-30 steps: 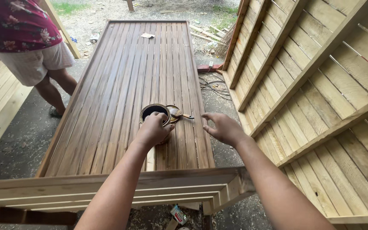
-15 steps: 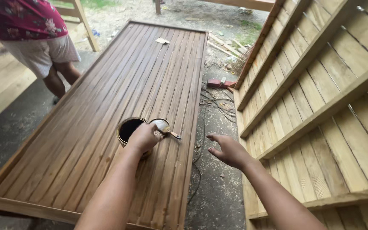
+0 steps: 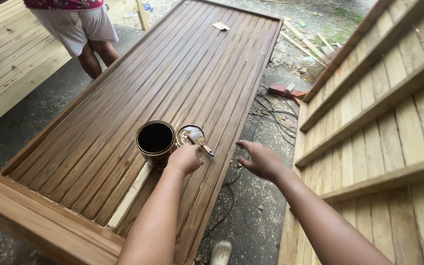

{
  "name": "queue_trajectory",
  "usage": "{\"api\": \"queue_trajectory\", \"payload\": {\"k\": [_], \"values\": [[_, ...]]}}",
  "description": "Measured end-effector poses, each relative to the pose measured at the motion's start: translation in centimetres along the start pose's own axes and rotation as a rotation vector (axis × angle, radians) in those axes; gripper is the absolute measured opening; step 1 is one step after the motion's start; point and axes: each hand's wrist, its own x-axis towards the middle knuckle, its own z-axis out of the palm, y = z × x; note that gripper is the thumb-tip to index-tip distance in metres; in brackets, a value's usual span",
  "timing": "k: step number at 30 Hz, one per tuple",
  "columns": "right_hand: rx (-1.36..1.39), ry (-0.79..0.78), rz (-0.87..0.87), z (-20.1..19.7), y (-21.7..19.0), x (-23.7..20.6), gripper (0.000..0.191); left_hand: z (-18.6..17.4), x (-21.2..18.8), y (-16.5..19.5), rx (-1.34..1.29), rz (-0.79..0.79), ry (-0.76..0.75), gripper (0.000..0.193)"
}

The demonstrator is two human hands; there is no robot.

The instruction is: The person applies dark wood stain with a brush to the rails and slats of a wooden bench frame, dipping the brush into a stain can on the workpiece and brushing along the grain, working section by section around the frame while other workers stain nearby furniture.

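An open tin (image 3: 155, 139) of dark stain is gripped by the closed left hand (image 3: 186, 158) on the slatted wooden panel (image 3: 182, 73); at three o'clock, the right hand (image 3: 259, 160) is held spread, empty.

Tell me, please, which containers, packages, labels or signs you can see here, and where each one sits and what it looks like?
Open can: round, dark inside, brown-stained rim, standing on the slatted wooden panel by the left hand.
Can lid: round, metal, stain-smeared, lying just right of the can.
No labels, signs or screens show.
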Motion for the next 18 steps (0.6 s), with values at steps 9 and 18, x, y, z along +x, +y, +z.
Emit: {"api": "queue_trajectory", "payload": {"k": [9,18], "values": [[0.067,-0.013,-0.116,4.4,8.2,9.6,0.054,13.2,8.8,-5.0,0.193,-0.134,-0.192,0.05],[0.093,-0.097,-0.078,8.4,14.8,20.7,0.043,21.8,18.4,-5.1,0.129,-0.229,-0.259,0.061]]}}
